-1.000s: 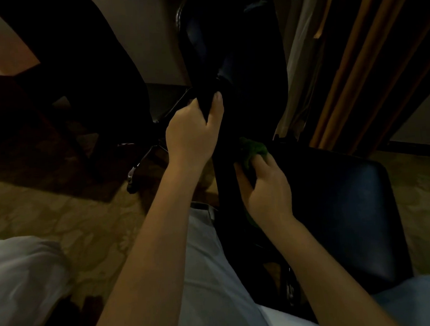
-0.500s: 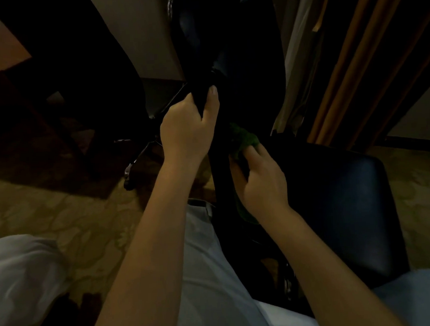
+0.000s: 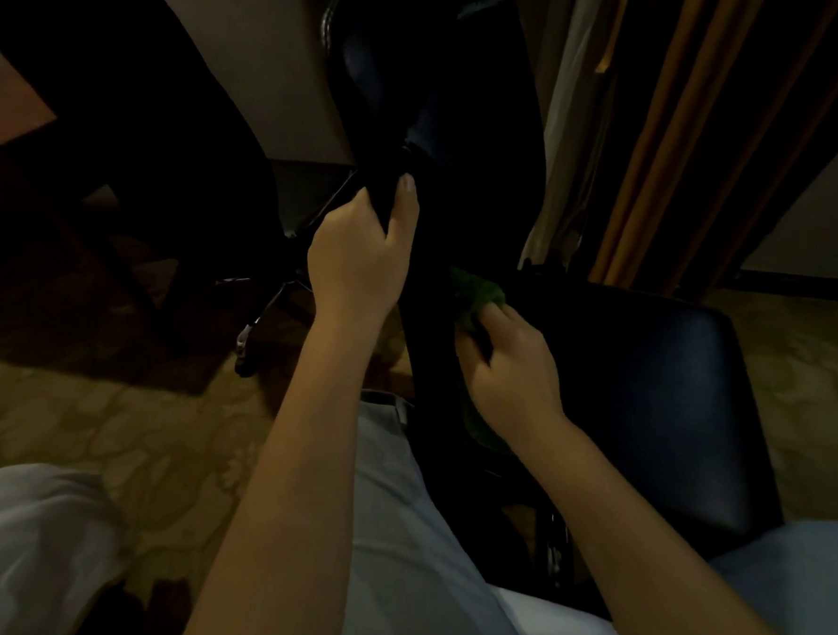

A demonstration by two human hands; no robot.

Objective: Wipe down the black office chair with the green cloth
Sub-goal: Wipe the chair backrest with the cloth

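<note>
slid lower, right hand clutches green cloth on black office chair, left hand grips it above carpet.

The left hand grips the dark upright edge of the black office chair, thumb on the near side. Lower down, the right hand holds the bunched green cloth against that same upright, just beside the seat. Patterned carpet lies below, and curtains hang behind the chair.
</note>
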